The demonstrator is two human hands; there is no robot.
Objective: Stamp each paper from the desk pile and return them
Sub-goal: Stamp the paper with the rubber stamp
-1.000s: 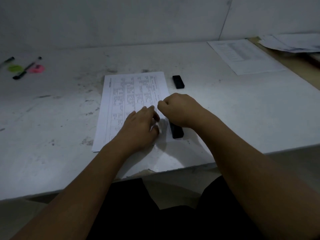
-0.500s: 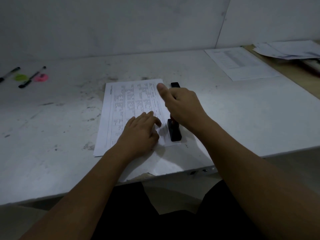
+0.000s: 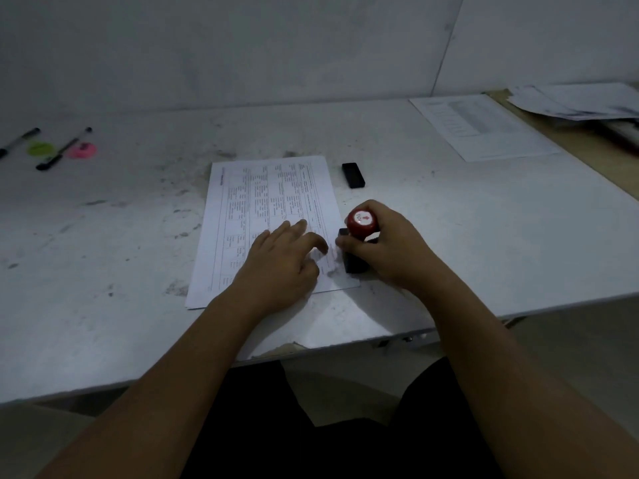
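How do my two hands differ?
The left hand lies flat, fingers straight, pressing the paper; the right hand is curled round the red-topped stamp. The left hand rests on the paper's lower half; the right hand sits at its right edge. Both are bare, down at the desk.

Red-knobbed stamp (image 3: pixel 361 223) in right hand (image 3: pixel 394 253)

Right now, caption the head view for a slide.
Left hand rests on the paper; right hand grips a red-topped stamp at its right edge.
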